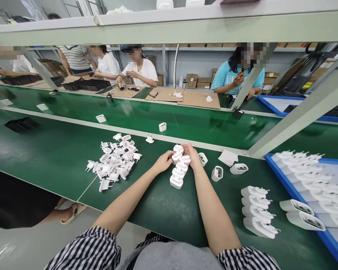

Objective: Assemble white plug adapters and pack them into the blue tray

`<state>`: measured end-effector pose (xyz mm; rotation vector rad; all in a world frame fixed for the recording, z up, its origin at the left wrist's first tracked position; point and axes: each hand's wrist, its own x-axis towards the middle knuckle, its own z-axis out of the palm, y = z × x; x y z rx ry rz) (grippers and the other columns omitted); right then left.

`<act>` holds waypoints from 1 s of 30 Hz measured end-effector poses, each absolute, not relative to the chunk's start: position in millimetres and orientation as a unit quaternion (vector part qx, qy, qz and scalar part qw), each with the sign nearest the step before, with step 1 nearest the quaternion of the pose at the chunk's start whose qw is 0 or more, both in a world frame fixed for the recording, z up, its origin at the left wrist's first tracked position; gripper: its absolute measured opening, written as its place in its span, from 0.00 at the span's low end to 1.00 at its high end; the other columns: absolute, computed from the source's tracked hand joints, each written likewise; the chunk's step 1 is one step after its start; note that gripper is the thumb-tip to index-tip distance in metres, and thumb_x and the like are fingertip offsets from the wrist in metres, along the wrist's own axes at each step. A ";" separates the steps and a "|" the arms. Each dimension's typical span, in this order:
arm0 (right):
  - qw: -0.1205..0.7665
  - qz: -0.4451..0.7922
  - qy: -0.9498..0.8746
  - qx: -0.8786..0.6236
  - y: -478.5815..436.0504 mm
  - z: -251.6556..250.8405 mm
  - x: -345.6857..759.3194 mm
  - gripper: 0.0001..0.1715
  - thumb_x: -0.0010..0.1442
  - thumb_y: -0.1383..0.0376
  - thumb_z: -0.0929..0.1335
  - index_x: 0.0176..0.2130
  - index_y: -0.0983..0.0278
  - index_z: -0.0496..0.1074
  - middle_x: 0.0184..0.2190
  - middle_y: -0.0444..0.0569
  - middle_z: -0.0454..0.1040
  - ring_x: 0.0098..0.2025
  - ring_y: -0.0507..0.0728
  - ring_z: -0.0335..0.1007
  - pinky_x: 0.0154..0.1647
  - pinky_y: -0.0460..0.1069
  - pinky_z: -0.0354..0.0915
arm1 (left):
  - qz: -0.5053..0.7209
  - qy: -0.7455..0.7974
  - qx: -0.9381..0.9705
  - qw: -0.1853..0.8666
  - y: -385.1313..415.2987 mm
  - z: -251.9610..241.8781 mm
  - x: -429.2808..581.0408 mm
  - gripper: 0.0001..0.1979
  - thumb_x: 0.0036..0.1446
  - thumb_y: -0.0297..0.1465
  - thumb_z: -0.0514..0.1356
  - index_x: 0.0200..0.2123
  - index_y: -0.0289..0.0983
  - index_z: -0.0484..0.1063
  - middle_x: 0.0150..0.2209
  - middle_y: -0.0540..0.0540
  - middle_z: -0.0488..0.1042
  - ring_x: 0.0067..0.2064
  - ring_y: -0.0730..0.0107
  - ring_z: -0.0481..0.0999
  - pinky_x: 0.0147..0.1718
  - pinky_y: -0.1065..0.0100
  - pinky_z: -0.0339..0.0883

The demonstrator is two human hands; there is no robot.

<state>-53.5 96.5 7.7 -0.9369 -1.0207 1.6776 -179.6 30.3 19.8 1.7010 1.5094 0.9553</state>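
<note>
Several white plug adapters with pins stand in a close cluster on the green table, between my hands. My left hand touches the cluster's far left side, fingers bent against an adapter. On the far right side, my right hand has its fingers around the upper adapters. To the left lies a loose heap of white plug pieces, and one single plug piece sits near the belt edge. Open white housings with visible circuitry are right of my right hand.
A row of finished-looking adapters stands at the right, beside a blue-edged tray full of them. White housings rest on the green belt. A slanted frame post rises at right. Other people sit across the belt.
</note>
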 end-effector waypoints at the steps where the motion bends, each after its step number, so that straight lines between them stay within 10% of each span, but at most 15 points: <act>1: 0.458 0.683 -0.422 -0.381 96.7 8.5 -53.4 0.21 0.46 0.50 0.61 0.26 0.63 0.70 0.30 0.49 0.73 0.38 0.56 0.67 0.41 0.51 0.58 | 0.364 0.587 0.646 0.326 33.3 20.9 -175.2 0.17 0.43 0.19 0.45 0.37 0.35 0.63 0.37 0.48 0.69 0.39 0.72 0.68 0.41 0.69 0.60; 8: 0.455 0.663 -0.450 -0.388 100.6 7.3 -47.6 0.24 0.45 0.48 0.60 0.23 0.64 0.71 0.30 0.49 0.73 0.40 0.58 0.65 0.43 0.52 0.57 | 0.367 0.689 0.567 0.263 19.8 29.7 -170.3 0.14 0.45 0.23 0.48 0.37 0.30 0.63 0.41 0.39 0.64 0.38 0.67 0.69 0.41 0.63 0.60; 16: 0.427 0.692 -0.451 -0.368 118.7 14.2 -59.1 0.20 0.50 0.53 0.58 0.26 0.62 0.70 0.35 0.47 0.72 0.42 0.54 0.64 0.45 0.49 0.56 | 0.242 0.596 0.645 0.411 -59.2 23.7 -176.6 0.51 0.29 0.36 0.63 0.55 0.32 0.39 0.57 0.38 0.41 0.56 0.55 0.43 0.52 0.59 0.43; 24: 0.369 0.727 -0.460 -0.352 123.9 20.9 -60.5 0.17 0.47 0.55 0.62 0.22 0.65 0.71 0.26 0.50 0.74 0.35 0.56 0.68 0.40 0.51 0.60 | 0.252 0.646 0.618 0.370 -42.1 21.8 -144.7 0.47 0.31 0.30 0.61 0.54 0.25 0.40 0.56 0.33 0.41 0.56 0.53 0.41 0.52 0.57 0.41; 30: 0.445 0.704 -0.410 -0.372 127.2 8.4 -56.2 0.22 0.49 0.49 0.58 0.21 0.63 0.67 0.28 0.51 0.73 0.39 0.57 0.67 0.42 0.52 0.59 | 0.330 0.575 0.671 0.332 36.6 46.5 -195.1 0.27 0.37 0.21 0.53 0.46 0.34 0.60 0.49 0.44 0.62 0.51 0.60 0.57 0.52 0.61 0.44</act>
